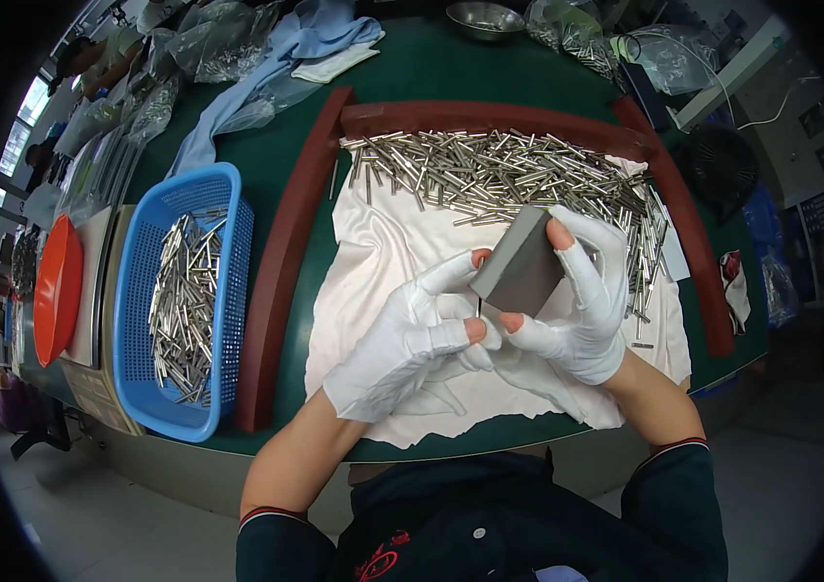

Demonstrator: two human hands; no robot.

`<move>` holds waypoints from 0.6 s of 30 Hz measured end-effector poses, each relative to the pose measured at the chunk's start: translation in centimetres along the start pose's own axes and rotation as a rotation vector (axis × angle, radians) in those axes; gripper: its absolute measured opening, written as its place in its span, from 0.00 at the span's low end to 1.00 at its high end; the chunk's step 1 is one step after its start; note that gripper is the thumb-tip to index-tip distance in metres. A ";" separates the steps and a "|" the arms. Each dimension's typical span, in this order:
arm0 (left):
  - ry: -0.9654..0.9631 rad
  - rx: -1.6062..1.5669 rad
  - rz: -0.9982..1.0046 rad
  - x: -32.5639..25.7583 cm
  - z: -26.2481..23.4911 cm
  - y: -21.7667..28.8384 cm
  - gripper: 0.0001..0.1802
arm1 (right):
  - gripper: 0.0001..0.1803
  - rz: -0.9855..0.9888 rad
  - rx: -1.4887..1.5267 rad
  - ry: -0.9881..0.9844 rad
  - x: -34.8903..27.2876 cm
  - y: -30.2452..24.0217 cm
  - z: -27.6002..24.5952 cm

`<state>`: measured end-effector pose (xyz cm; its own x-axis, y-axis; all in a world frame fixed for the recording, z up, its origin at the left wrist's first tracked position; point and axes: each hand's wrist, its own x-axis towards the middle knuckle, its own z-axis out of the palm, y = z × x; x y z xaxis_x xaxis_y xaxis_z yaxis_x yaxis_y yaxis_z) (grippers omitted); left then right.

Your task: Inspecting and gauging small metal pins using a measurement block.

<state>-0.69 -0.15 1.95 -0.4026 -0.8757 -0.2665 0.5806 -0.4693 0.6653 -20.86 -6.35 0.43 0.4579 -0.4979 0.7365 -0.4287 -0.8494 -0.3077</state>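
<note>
My right hand [582, 301], in a white glove with bare fingertips, grips a grey rectangular block [526, 260] tilted over the cloth. My left hand [412, 335], gloved the same way, pinches a thin metal rod [479, 305] between thumb and fingers, just beside the block's lower left edge. Whether the rod touches the block I cannot tell. Both hands are above a pale pink cloth [363, 291]. Beyond them lies a wide heap of short silvery metal rods [490, 170], spilling down the right side of the cloth.
A dark red wooden frame [286, 252] borders the cloth on three sides of the green table [412, 68]. To the left stands a blue plastic basket [128, 320] holding more rods. Further left is an orange basin [58, 291]. A metal bowl [486, 19] sits at the back.
</note>
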 end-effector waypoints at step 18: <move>-0.062 -0.041 -0.098 0.0 0.0 -0.3 0.44 | 0.43 -0.093 -0.087 0.042 0.4 -0.5 -0.6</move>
<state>-0.85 0.00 1.70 -0.5010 -0.8172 -0.2849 0.5638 -0.5579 0.6089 -20.95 -6.00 1.26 0.4667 -0.4084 0.7845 -0.4529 -0.8723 -0.1846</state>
